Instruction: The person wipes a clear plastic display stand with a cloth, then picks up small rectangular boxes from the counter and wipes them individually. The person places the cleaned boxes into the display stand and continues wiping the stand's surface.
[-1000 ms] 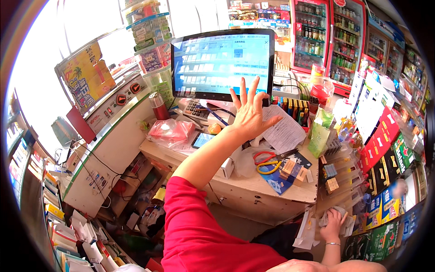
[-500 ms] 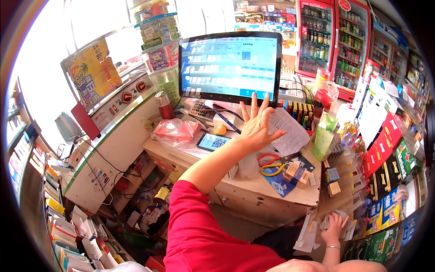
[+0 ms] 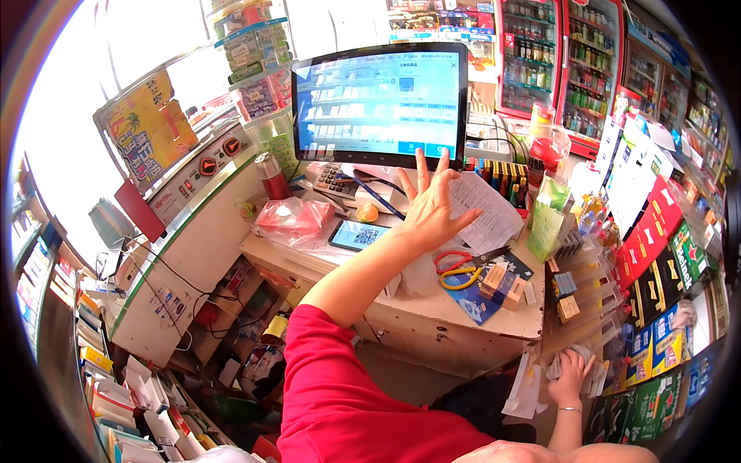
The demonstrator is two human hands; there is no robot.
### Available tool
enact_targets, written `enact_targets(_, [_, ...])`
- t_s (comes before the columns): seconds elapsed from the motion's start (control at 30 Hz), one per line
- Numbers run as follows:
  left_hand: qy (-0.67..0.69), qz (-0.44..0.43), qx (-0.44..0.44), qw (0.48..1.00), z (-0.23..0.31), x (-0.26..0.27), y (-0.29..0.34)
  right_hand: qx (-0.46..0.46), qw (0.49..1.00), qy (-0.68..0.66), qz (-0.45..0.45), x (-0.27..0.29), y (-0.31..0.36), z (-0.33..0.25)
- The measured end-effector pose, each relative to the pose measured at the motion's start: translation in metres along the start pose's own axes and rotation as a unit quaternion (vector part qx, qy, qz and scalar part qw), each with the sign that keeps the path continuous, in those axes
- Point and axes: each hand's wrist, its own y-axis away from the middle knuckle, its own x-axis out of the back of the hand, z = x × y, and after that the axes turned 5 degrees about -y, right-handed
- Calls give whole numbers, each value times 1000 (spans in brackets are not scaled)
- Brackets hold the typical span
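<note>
My left hand [image 3: 430,204] reaches across the counter to the lower edge of a touchscreen monitor [image 3: 378,104]. Its fingers are spread and it holds nothing. The fingertips are at the screen's lower right part; whether they touch the glass I cannot tell. Under my forearm lies a phone [image 3: 356,234] showing a square code, beside a small orange fruit-like thing [image 3: 367,213]. At the lower right, my right hand [image 3: 570,376], with a bracelet on the wrist, grips a crumpled greyish cloth [image 3: 594,378] next to a white open box [image 3: 526,390].
Scissors [image 3: 461,278] with red and yellow handles and small boxes [image 3: 503,285] lie on the counter [image 3: 432,339]. A printed paper sheet [image 3: 482,212], a lighter rack [image 3: 502,179], a calculator [image 3: 333,181] and a pink plastic bag [image 3: 293,220] surround the monitor. Drink fridges [image 3: 529,62] stand behind.
The whole view has shifted slightly. My left hand stays spread near the screen's lower right, its fingertips slightly lower on the monitor's edge. My right hand remains on the cloth.
</note>
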Motion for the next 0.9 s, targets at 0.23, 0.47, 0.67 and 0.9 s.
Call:
enact_targets(0.23, [17,21,-6,1000,-1,-5,0,-1,1000,0,-1,0,0,0])
enact_targets(0.47, [22,18,7,1000,1,-10,-1,0,1000,1,6,1,-1,-2])
enact_targets(0.67, [25,-2,34,999,3,-7,-4,5,1000,7,8,0,-1,0])
enact_targets(0.9, [8,-8,8,1000,8,-5,-6,3,1000,5,1,0,-2,0])
